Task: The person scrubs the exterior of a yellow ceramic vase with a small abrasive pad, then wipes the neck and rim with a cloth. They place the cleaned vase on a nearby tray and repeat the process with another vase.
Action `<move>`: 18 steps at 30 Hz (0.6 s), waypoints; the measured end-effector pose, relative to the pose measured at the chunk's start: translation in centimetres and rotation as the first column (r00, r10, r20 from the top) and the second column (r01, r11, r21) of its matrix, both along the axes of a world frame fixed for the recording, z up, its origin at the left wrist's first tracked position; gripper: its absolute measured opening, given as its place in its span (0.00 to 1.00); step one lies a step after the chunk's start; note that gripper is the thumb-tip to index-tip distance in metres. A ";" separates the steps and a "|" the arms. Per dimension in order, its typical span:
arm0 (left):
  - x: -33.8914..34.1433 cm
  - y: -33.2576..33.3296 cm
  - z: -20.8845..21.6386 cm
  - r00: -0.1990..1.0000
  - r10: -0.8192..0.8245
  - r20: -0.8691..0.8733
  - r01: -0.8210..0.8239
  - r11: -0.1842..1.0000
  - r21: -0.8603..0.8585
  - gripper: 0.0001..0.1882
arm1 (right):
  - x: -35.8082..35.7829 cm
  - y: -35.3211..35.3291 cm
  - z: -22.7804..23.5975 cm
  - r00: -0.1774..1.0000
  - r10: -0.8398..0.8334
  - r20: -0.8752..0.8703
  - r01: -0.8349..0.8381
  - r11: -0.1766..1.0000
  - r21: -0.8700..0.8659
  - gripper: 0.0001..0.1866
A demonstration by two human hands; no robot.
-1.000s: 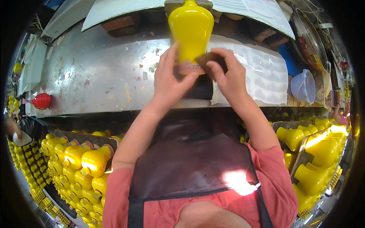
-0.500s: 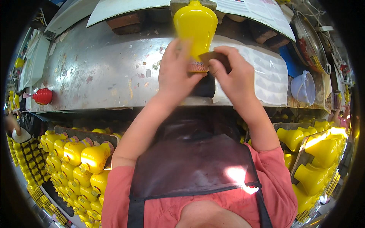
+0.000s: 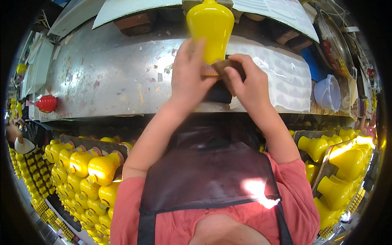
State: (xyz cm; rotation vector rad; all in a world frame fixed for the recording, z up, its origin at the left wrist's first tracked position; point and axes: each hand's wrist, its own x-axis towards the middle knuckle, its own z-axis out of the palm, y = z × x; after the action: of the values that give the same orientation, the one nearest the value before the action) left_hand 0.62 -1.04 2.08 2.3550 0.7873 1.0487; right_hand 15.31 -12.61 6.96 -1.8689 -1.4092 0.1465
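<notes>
Pinching a brown pad [image 3: 229, 72] between thumb and fingers, the right hand [image 3: 250, 81] meets the patterned band [image 3: 210, 71] on the near end of a glossy yellow vase [image 3: 210, 30]. The left hand [image 3: 187, 77], blurred, curves loosely along its left side; whether it grips, I cannot tell. Beyond both hands, the vase's far end lies at a block [image 3: 188, 6] on the desk [image 3: 110, 81]. It looks stiff, slippery and probably breakable, its weight uncertain; the narrower part between the hands seems the surest hold.
</notes>
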 end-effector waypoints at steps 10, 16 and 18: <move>-0.9 1.3 -1.5 0.989 -0.138 0.048 0.144 0.981 -0.131 0.50 | 1.7 1.7 1.9 0.961 0.128 0.247 -0.159 0.981 0.112 0.13; -0.1 0.3 0.0 0.999 -0.031 0.023 0.031 1.000 -0.003 0.49 | 2.5 3.2 2.5 0.835 0.362 0.413 -0.405 0.914 0.016 0.14; 0.2 0.1 0.4 0.999 -0.031 -0.022 0.029 0.995 -0.091 0.48 | 2.4 3.2 2.7 0.889 0.245 0.387 -0.263 0.965 -0.007 0.15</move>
State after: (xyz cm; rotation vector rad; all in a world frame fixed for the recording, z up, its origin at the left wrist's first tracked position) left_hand 0.77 -0.98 2.47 2.2997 0.7890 0.9548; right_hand 17.68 -9.42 9.66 -1.7285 -1.9101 -0.1339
